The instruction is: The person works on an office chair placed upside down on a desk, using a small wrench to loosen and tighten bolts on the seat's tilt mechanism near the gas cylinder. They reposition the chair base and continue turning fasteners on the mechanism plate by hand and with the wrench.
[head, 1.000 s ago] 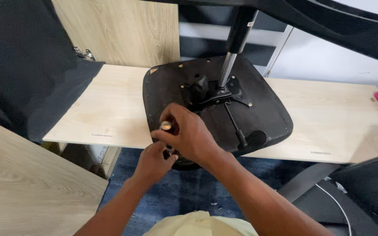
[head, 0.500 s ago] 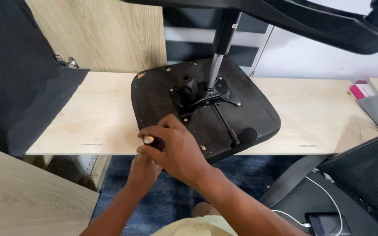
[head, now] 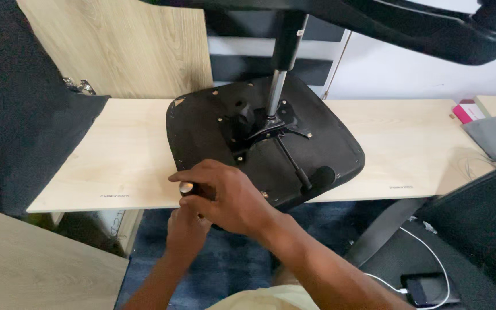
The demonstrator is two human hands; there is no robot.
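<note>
An upturned black chair seat (head: 328,143) lies on a light wooden board (head: 121,155), its metal mechanism and gas-lift post (head: 276,97) pointing up. My right hand (head: 225,195) is at the seat's near left edge, fingers closed around a small tool with a round silver end (head: 186,187). Just below it, my left hand (head: 185,229) reaches up under the seat's edge; what it touches is hidden by the right hand. A black lever (head: 294,163) runs from the mechanism toward the seat's front.
The chair's black star base (head: 386,23) spans the top of the view. A dark fabric piece (head: 24,126) lies at left, a wooden panel (head: 30,264) at lower left. A phone with white cable (head: 426,287) rests at lower right. Blue carpet below.
The view has shifted, so the seat and board appear further right and lower. Both hands stay at the seat's near left edge, the right still gripping the small tool.
</note>
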